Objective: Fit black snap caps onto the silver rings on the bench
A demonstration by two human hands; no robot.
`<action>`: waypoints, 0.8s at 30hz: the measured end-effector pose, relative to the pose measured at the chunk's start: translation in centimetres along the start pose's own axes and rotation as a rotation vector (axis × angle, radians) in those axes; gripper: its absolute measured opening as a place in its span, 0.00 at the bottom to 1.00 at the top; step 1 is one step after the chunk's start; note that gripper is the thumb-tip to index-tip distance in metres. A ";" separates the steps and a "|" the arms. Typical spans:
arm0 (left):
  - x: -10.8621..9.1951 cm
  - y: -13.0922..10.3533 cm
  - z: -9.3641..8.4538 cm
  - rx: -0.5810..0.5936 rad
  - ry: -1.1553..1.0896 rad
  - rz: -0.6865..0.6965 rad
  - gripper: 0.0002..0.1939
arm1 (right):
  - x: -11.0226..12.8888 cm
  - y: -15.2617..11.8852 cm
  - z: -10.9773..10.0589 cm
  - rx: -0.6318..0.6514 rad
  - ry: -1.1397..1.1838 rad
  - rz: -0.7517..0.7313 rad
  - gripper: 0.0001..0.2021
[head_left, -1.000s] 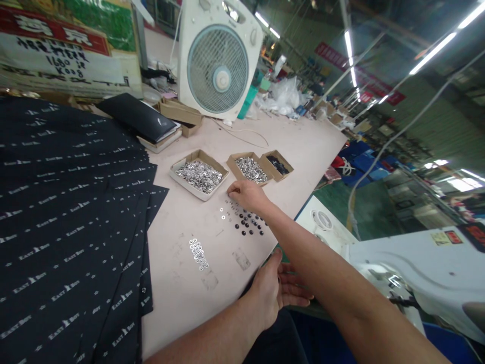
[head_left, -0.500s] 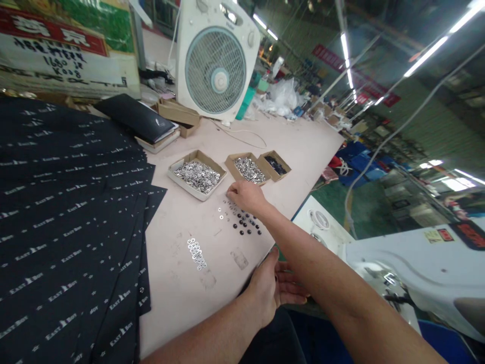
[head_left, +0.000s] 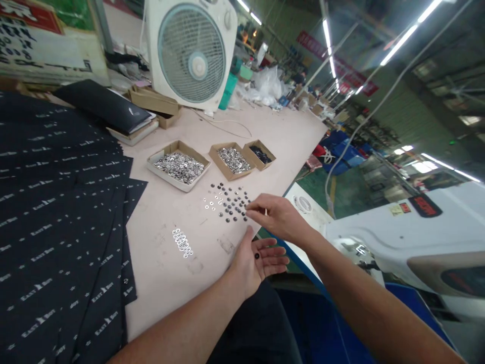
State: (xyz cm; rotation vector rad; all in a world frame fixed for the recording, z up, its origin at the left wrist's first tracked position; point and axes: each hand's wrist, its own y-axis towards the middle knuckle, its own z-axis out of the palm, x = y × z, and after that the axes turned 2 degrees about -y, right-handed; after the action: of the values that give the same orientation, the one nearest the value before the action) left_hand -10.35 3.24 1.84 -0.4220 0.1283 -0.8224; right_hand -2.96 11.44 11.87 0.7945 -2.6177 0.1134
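Palm up at the table's front edge, my left hand (head_left: pixel 255 263) has its fingers spread, and a small black button (head_left: pixel 256 256) lies on it. My right hand (head_left: pixel 275 215) is just above and right of it, thumb and forefinger pinched at the right side of the scattered dark buttons (head_left: pixel 235 205); what the pinch holds is too small to make out. Left of the dark buttons are a few pale rings (head_left: pixel 212 203). A cluster of silver rings (head_left: pixel 182 242) lies nearer the front edge.
Behind the buttons stand a box of silver pieces (head_left: pixel 180 167), a second such box (head_left: pixel 232 159) and a box of dark pieces (head_left: pixel 259 153). Black printed fabric (head_left: pixel 64 227) covers the left side. A fan (head_left: pixel 191 55) stands at the back; a white machine (head_left: pixel 386 227) is at right.
My right hand has moved right and toward me, uncovering more dark buttons. My left palm has turned up into view with a black button on it. The camera view has shifted.
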 end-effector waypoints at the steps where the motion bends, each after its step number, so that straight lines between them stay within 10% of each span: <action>1: 0.0 0.0 0.0 0.006 -0.010 0.012 0.35 | 0.1 -1.8 -0.4 0.044 0.025 0.027 0.03; 6: 0.1 -0.3 0.0 0.098 -0.053 0.032 0.35 | 0.1 -7.7 0.0 0.256 -0.017 0.030 0.07; 12: 0.1 -0.6 0.2 0.101 -0.028 0.040 0.35 | -0.2 -8.3 2.0 0.267 -0.258 -0.070 0.04; 24: 0.2 0.0 0.2 0.002 0.029 -0.013 0.35 | -0.9 2.5 1.0 0.130 0.017 0.127 0.06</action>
State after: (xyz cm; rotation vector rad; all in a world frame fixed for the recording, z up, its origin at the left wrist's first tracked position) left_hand -10.16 3.21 2.04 -0.4092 0.1513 -0.8413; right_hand -4.02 13.78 10.66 0.6652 -2.6647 0.3277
